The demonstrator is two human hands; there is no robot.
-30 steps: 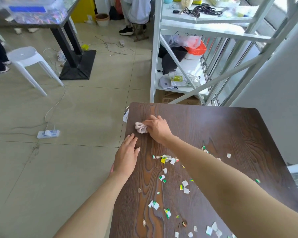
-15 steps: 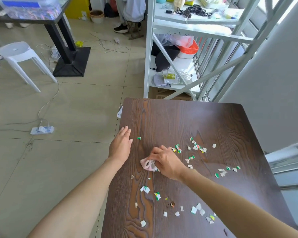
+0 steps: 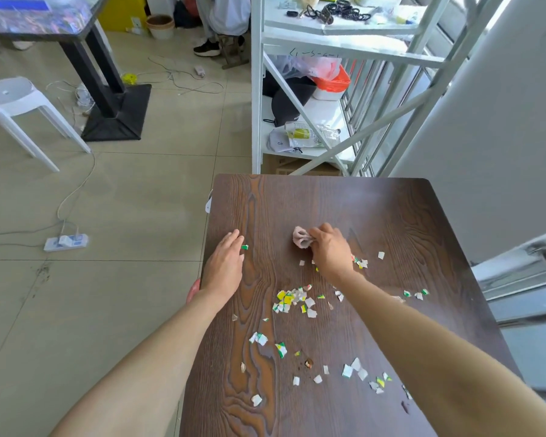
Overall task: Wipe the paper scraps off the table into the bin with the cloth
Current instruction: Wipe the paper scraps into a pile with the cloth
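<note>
The small pink cloth point(image 3: 300, 237) is bunched up on the dark wood-grain tabletop point(image 3: 391, 216), a little past the middle, and the right hand point(image 3: 330, 249) has it pinched in a closed grip, fingers curled over the near side of the wad. Just behind that hand a few paper scraps point(image 3: 292, 301) trail toward the person, and the thickest cluster, white, yellow and green bits, lies near the tabletop's centre. More pieces are strewn along the near part and a few out toward the right edge. The left hand point(image 3: 224, 268) lies flat at the left edge, fingers straight and together, holding nothing, the thumb hooked down over the side. A single green scrap point(image 3: 244, 247) sits right by its fingertips. Beyond the far edge stands a white shelf rack point(image 3: 259, 89), and a white stool point(image 3: 16, 99) is off to the left on the tiled floor point(image 3: 123, 200).
</note>
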